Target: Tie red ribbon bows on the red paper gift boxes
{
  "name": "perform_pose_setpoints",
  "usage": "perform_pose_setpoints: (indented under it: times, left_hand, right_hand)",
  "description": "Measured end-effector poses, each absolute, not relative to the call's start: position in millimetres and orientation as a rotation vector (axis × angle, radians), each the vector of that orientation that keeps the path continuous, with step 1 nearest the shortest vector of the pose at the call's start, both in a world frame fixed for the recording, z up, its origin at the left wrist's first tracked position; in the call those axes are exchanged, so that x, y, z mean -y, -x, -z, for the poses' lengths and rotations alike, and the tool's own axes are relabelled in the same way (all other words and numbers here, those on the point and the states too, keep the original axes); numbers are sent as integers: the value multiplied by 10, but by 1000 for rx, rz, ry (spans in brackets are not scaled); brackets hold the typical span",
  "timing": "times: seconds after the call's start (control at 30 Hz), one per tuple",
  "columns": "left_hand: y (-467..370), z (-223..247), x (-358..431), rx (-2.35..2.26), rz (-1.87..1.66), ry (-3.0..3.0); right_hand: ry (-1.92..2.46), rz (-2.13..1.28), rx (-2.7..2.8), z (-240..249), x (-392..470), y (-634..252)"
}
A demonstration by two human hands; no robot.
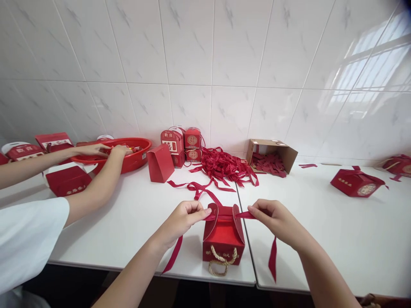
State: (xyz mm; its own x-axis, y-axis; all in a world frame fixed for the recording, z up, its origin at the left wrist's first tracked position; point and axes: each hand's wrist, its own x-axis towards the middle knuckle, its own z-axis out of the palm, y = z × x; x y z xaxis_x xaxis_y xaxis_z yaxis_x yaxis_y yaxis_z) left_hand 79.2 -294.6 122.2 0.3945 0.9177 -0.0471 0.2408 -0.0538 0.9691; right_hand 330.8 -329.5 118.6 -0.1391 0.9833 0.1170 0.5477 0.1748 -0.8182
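A red gift box with a gold rope handle stands near the table's front edge, its two rounded side flaps raised. A dark red ribbon runs through the flaps. My left hand pinches the ribbon close against the left flap, and a loose end hangs below that hand. To the right of the box, my right hand grips the other side of the ribbon, drawn out straight from the right flap. Its tail dangles beneath my fingers.
A co-worker's hands reach into a red basin at the left. Behind my box lies a heap of ribbons, beside a cardboard box of dark red strips. Stacked red boxes stand at the wall; a tied box sits right.
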Motion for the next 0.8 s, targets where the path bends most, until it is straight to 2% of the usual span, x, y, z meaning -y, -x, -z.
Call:
perform_pose_setpoints:
  times: [0.37,0.43,0.6,0.67,0.8]
  left_hand:
    - [-591,-896,2817,-1054,-544,-1559]
    - [-593,-818,2828,-1083,-676,-1608]
    - [-550,-728,2967,-1355,-1285,-1864]
    - [-515,-752,3091,-1359,-1158,-1985]
    - [-512,-799,3294,-1371,-627,-2061]
  right_hand:
    - [1610,-1075,1759,-833,3261,-3487]
    - [1672,-1031,1720,-754,3278,-3573]
    - [1747,-455,1492,-740,3477,-3592]
    - [1702,-562,1569,-787,3596,-3484]
    - [1573,-948,1801,-792,3716,-3215]
